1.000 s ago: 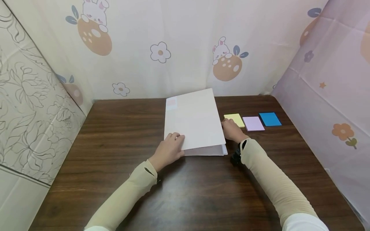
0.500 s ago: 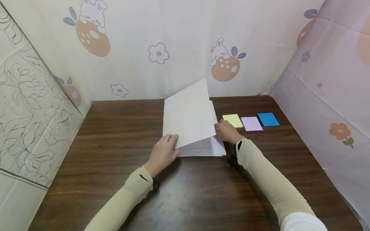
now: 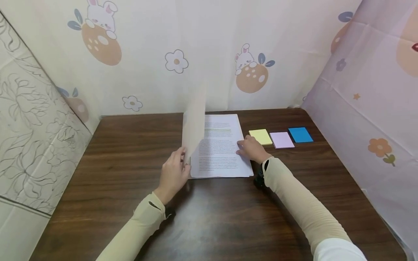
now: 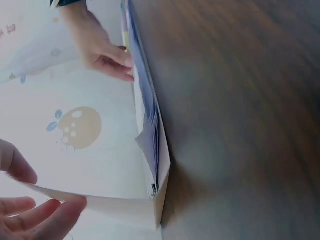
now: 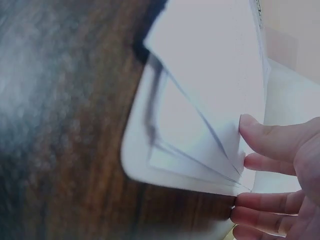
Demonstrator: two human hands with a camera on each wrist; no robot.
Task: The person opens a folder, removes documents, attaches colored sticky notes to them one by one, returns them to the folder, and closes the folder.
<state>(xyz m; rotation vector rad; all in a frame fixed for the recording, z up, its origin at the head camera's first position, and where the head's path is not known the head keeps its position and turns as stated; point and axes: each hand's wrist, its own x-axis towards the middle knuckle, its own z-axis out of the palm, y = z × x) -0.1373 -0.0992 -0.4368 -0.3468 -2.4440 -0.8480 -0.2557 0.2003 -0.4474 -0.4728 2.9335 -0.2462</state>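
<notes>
"How is the left grip [image 3: 173, 174] set?"

"Thumb and fingers pinch the cream cover [image 3: 195, 125], which stands nearly upright along the left side of the printed pages [image 3: 217, 146]."

"And the right grip [image 3: 252, 149]?"

"Pinching too: thumb over the top sheet, fingers at the pages' right edge."

"Where do the pages lie?"

"Flat on the bench [image 3: 222, 221], their top near its back edge, the curtain [image 3: 147, 72] just behind."

"Room to move?"

"Wide to the left and toward the near side. Rightward, the yellow pad [image 3: 260, 137] sits just beside the right grip, then the lilac pad [image 3: 282, 140] and blue pad [image 3: 300, 135]."

Home-like desk nook — bunny-print curtain [image 3: 212, 47], wood-grain tbl [image 3: 215, 210] w/ sticky notes [image 3: 282, 140].
</notes>
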